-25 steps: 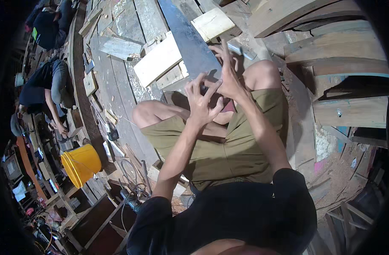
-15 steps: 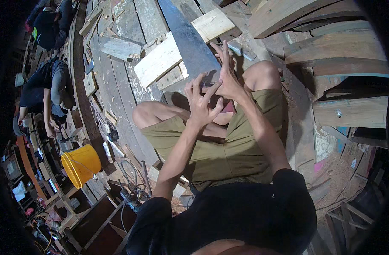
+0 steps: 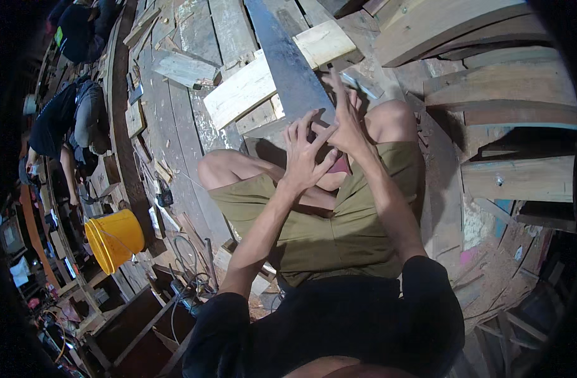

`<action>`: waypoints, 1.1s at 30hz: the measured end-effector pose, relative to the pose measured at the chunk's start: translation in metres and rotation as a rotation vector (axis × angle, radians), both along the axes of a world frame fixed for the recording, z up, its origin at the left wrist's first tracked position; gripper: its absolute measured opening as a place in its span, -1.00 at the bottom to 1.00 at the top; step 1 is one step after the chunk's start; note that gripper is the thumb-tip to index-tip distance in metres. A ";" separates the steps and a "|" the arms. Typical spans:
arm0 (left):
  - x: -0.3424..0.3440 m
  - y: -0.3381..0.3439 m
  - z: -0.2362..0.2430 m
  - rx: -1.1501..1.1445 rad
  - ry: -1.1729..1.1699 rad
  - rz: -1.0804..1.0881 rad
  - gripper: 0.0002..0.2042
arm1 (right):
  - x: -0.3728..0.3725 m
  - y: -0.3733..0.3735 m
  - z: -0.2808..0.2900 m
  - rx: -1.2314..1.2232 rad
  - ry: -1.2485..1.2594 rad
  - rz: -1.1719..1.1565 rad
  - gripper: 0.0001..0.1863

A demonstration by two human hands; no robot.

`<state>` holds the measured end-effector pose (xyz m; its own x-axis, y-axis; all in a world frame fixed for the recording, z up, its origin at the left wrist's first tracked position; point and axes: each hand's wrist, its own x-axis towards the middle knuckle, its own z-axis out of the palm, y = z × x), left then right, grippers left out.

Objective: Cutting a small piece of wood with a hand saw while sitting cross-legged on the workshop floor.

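A long handsaw blade [image 3: 290, 66] points away from me, its wide end close to my hands. My left hand [image 3: 303, 150] is beside that end with its fingers apart and bent and its thumb spread. My right hand [image 3: 347, 123] is raised just right of it, fingers stretched upward and thumb toward my left hand's fingers. The hands overlap here, so whether they touch is unclear. Below them a small dark red patch [image 3: 342, 165] shows between my legs; its kind I cannot make out. Under the blade lie pale wooden boards [image 3: 243, 91].
Curved wooden pieces [image 3: 499, 82] are stacked on the right. A grey-painted offcut [image 3: 186, 67] lies on the plank floor [image 3: 191, 135] ahead. To the left stand a yellow bucket [image 3: 119, 239], a tangle of cable [image 3: 191, 268] and another person [image 3: 65, 120] bending over.
My view has shifted slightly, moving the saw and boards a little to the right in the picture. My right hand's fingers have drawn closer together; my left hand stays beside the blade.
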<state>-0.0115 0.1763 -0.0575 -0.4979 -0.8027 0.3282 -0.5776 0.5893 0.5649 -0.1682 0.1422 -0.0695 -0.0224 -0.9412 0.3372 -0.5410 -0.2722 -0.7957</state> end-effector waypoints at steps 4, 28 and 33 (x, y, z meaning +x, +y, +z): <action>0.005 0.000 -0.004 -0.055 0.178 0.155 -0.53 | 0.005 0.006 0.017 -0.019 -0.014 -0.105 0.15; 0.026 -0.015 -0.002 -0.075 0.573 0.562 -0.80 | 0.050 0.126 0.022 0.075 0.580 0.146 -0.49; 0.042 -0.032 0.013 -0.072 0.487 0.504 -0.85 | 0.052 0.106 0.024 0.004 0.454 0.121 -0.51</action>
<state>0.0307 0.1439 -0.0442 0.1458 -0.8649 0.4803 -0.4809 0.3623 0.7984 -0.1162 0.2480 -0.0458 0.2363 -0.9294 0.2834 -0.7995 -0.3518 -0.4869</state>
